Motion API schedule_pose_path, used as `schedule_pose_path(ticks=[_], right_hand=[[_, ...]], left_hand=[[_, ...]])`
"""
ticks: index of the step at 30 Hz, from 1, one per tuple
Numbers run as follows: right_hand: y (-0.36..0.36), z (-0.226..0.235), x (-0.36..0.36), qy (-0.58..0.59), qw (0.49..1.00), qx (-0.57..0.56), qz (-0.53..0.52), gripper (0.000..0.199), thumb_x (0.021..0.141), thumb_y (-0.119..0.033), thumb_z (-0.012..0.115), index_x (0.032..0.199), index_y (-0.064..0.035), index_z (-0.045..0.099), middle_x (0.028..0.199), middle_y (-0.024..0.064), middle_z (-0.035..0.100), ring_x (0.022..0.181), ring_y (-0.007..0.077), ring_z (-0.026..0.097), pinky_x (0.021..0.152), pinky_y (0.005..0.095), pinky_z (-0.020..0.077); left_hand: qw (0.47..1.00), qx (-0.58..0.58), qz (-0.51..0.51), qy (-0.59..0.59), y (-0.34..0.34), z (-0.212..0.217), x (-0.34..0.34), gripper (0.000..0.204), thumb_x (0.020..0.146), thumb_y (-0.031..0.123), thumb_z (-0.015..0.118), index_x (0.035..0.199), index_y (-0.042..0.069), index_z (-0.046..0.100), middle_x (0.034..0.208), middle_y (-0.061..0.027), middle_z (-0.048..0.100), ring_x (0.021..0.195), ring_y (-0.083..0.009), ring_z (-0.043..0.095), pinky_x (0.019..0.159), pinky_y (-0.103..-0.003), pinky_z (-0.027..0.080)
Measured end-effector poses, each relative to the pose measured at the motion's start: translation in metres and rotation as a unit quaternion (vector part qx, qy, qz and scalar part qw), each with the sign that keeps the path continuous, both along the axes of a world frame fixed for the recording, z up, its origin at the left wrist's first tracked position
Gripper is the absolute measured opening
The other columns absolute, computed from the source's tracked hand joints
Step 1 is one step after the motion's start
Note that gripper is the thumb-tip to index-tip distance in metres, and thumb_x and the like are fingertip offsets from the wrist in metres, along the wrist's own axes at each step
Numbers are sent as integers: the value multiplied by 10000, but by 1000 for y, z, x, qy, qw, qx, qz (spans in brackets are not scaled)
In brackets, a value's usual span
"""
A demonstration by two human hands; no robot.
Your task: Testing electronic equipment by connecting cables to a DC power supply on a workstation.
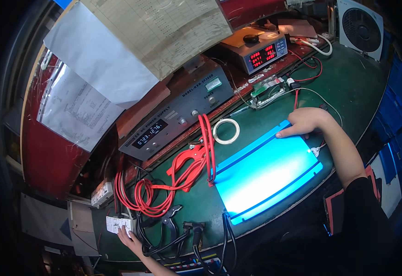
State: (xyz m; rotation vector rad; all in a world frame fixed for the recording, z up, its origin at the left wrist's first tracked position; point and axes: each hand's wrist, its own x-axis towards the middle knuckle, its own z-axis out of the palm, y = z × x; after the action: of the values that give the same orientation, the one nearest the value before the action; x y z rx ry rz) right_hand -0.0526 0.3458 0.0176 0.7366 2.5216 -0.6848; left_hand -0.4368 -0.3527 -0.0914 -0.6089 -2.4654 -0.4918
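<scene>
A flat blue power inverter (268,172) lies at an angle on the green bench mat, bright glare across its top. My right hand (304,123) is closed on its far right corner, thumb on the top and the other fingers partly hidden behind the edge. Thick red cables (206,147) and black cables (228,230) run to the inverter's left end. Far to the left, my left hand (129,238) rests stretched fingers on a white socket block (118,224). Those fingers lie on its face without wrapping round it.
A grey DC power supply (173,112) with a lit display stands behind. Near it lie red clamps (187,165), black clamps (168,223) and a white ring-shaped coil (226,131). A meter with red digits (263,53), a green circuit board (265,88) and a fan (361,27) sit farther back.
</scene>
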Motion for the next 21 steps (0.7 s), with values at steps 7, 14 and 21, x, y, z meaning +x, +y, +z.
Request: schedule_pose_path(ticks=[7,14,21], right_hand=[[-1,0,0,4,1000,7,-2,879,872,-822,434,607,-22,684,560,72,645,596,224,685,626,369,541],[0,1,-1,6,1000,3,-5,883,872,-820,439,623,-11,693,570,74,654,593,226,685,632,369,544],[-1,0,-1,8,1000,12,-1,892,873,-821,434,646,-1,701,574,83,654,593,235,685,626,380,545]], left_hand=[[1000,-3,-4,1,-2,0,-1,419,1048,249,483,1422,67,538,1536,-201,426,1445,-422,311,1188,-524,218],[1000,-2,-3,-1,-2,-1,-2,422,1047,246,486,1425,67,537,1538,-200,423,1452,-421,303,1189,-524,216],[1000,-2,2,-3,3,1,1,423,1047,252,488,1421,63,540,1538,-199,424,1452,-415,305,1189,-523,217]])
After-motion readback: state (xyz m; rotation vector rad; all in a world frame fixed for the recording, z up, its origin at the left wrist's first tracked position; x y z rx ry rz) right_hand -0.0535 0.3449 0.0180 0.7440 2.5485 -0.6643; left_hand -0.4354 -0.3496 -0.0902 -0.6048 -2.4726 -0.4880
